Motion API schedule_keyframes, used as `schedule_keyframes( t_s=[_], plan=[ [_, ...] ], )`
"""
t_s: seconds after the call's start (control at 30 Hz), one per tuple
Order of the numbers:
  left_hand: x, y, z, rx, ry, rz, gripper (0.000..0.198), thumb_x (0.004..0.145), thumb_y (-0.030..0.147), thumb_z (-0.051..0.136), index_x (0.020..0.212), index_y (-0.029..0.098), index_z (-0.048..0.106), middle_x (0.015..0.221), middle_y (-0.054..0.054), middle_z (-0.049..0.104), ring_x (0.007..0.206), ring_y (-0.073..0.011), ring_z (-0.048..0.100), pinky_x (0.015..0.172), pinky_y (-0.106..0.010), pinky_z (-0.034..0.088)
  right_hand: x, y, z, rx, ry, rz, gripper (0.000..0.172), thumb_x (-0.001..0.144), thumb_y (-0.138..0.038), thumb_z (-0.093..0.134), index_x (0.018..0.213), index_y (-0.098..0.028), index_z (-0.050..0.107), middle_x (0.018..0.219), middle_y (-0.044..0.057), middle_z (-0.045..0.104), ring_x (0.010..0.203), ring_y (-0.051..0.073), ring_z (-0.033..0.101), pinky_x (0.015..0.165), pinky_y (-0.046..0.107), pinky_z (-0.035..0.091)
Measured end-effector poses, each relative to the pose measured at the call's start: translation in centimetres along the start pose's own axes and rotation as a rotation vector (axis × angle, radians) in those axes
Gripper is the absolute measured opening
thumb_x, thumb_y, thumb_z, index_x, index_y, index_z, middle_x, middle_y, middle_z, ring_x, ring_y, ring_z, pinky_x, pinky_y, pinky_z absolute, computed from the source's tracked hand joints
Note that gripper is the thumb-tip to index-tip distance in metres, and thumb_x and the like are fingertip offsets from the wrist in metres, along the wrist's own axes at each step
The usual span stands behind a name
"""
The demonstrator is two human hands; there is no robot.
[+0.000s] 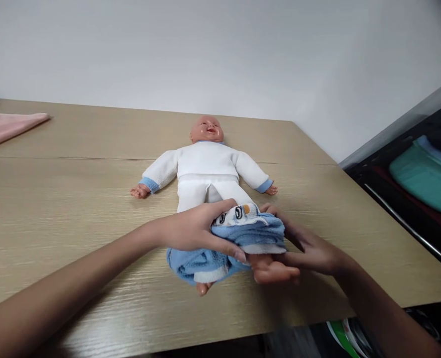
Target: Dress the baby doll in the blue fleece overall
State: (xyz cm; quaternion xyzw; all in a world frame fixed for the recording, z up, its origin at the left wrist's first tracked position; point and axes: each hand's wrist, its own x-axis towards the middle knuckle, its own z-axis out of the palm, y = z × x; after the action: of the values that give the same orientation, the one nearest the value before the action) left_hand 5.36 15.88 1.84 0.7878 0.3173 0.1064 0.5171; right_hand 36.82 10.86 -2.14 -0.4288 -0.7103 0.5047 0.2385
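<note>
The doll (208,160) lies on its back on the wood-grain surface (82,209), centred in the head view. Its head (206,130) points toward the wall (190,54); its feet point toward the near edge. Both arms are spread outward. The white top (207,158) has blue cuffs at the wrists, and white cloth covers the upper legs

The blue garment (256,234) is gathered in folds around both lower legs. It has white bands at the leg openings and a white panel carrying black eye-like outlines and an orange patch. One foot (276,272) protrudes from the opening on the right of the view; the tip of the other foot (203,288) shows below the opening on the left

Left hand (198,228): grasping the blue garment from the left, thumb at the white band, fingers at the upper edge of the bunched fabric. Right hand (312,248): grasping the same portion from the opposite side, fingers behind the folds, thumb near the ankle

A pink cloth (9,127) lies at the far left, well apart from the doll. To the right of the surface, a dark rack (399,214) holds a teal cloth (427,171). A partly hidden green and white item (342,338) shows below the near edge
</note>
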Motion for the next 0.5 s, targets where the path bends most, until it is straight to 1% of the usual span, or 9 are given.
schedule_keyframes(
  t_s=[0.03, 0.1, 0.17, 0.23, 0.27, 0.3, 0.37, 0.43, 0.5],
  plan=[
    [-0.4, 0.4, 0.1, 0.033, 0.002, -0.008, 0.062, 0.087, 0.064, 0.087, 0.13, 0.026, 0.065, 0.108, 0.0, 0.069, 0.099, -0.0266, 0.069, 0.082, -0.033, 0.052, 0.3, -0.1, -0.4, -0.001, -0.026, -0.022, 0.052, 0.095, -0.048, 0.081, 0.142, -0.031, 0.066, 0.135, 0.008, 0.069, 0.126, 0.033, 0.068, 0.107, 0.045, 0.058],
    [-1.4, 0.8, 0.6, 0.139, 0.061, -0.006, 0.053, 0.097, 0.066, 0.077, 0.129, 0.025, 0.065, 0.108, -0.002, 0.07, 0.1, -0.0276, 0.068, 0.083, -0.036, 0.051, 0.9, -0.5, -0.5, -0.009, 0.003, -0.093, 0.032, 0.101, -0.055, 0.072, 0.118, -0.028, 0.075, 0.12, 0.007, 0.069, 0.112, 0.028, 0.069, 0.099, 0.04, 0.059],
    [-2.9, 0.6, 1.4, 0.288, 0.21, 0.021, 0.044, 0.105, 0.064, 0.066, 0.125, 0.024, 0.066, 0.115, -0.007, 0.071, 0.11, -0.0312, 0.066, 0.093, -0.041, 0.05, 1.6, -0.9, 0.2, -0.069, 0.153, -0.164, 0.032, 0.107, -0.054, 0.066, 0.097, -0.026, 0.075, 0.105, 0.005, 0.066, 0.098, 0.025, 0.067, 0.092, 0.036, 0.057],
    [-4.7, -0.3, 2.4, 0.422, 0.375, 0.042, 0.038, 0.108, 0.059, 0.062, 0.119, 0.024, 0.067, 0.125, -0.011, 0.07, 0.119, -0.0347, 0.061, 0.102, -0.047, 0.048, 2.0, -1.0, 1.1, -0.152, 0.337, -0.213, 0.029, 0.108, -0.05, 0.066, 0.094, -0.027, 0.076, 0.1, 0.005, 0.067, 0.096, 0.024, 0.065, 0.091, 0.036, 0.054],
    [-5.7, -0.9, 2.8, 0.444, 0.426, 0.034, 0.036, 0.107, 0.058, 0.064, 0.118, 0.024, 0.067, 0.129, -0.011, 0.069, 0.121, -0.0354, 0.06, 0.104, -0.049, 0.048, 2.2, -1.0, 1.5, -0.177, 0.406, -0.231, 0.026, 0.109, -0.048, 0.067, 0.096, -0.028, 0.076, 0.1, 0.005, 0.068, 0.098, 0.025, 0.065, 0.094, 0.037, 0.053],
    [-6.6, -1.5, 3.2, 0.424, 0.451, 0.012, 0.034, 0.105, 0.057, 0.067, 0.118, 0.025, 0.067, 0.135, -0.011, 0.067, 0.124, -0.0354, 0.059, 0.106, -0.049, 0.048, 2.3, -1.0, 1.8, -0.179, 0.455, -0.24, 0.023, 0.109, -0.046, 0.067, 0.099, -0.028, 0.077, 0.102, 0.005, 0.069, 0.101, 0.025, 0.065, 0.096, 0.037, 0.052],
    [-8.3, -2.6, 3.7, 0.276, 0.46, -0.049, 0.03, 0.103, 0.054, 0.072, 0.119, 0.028, 0.066, 0.142, -0.009, 0.063, 0.13, -0.0336, 0.058, 0.11, -0.047, 0.049, 2.7, -0.7, 2.0, -0.112, 0.495, -0.228, 0.019, 0.109, -0.046, 0.067, 0.104, -0.029, 0.075, 0.108, 0.004, 0.071, 0.108, 0.025, 0.065, 0.099, 0.036, 0.051],
    [-9.4, -3.3, 3.8, 0.086, 0.41, -0.094, 0.025, 0.103, 0.051, 0.073, 0.114, 0.029, 0.067, 0.149, -0.008, 0.059, 0.139, -0.0313, 0.055, 0.117, -0.044, 0.049, 3.4, -0.5, 2.1, -0.003, 0.465, -0.186, 0.019, 0.109, -0.048, 0.068, 0.109, -0.029, 0.072, 0.115, 0.004, 0.071, 0.111, 0.024, 0.065, 0.096, 0.035, 0.052],
    [-10.0, -3.8, 3.8, -0.073, 0.349, -0.094, 0.022, 0.106, 0.049, 0.07, 0.107, 0.028, 0.067, 0.154, -0.007, 0.056, 0.146, -0.0298, 0.052, 0.122, -0.042, 0.046, 4.3, -0.4, 2.1, 0.061, 0.423, -0.135, 0.024, 0.108, -0.051, 0.068, 0.11, -0.028, 0.07, 0.111, 0.003, 0.07, 0.104, 0.023, 0.065, 0.089, 0.032, 0.053]
  ],
)
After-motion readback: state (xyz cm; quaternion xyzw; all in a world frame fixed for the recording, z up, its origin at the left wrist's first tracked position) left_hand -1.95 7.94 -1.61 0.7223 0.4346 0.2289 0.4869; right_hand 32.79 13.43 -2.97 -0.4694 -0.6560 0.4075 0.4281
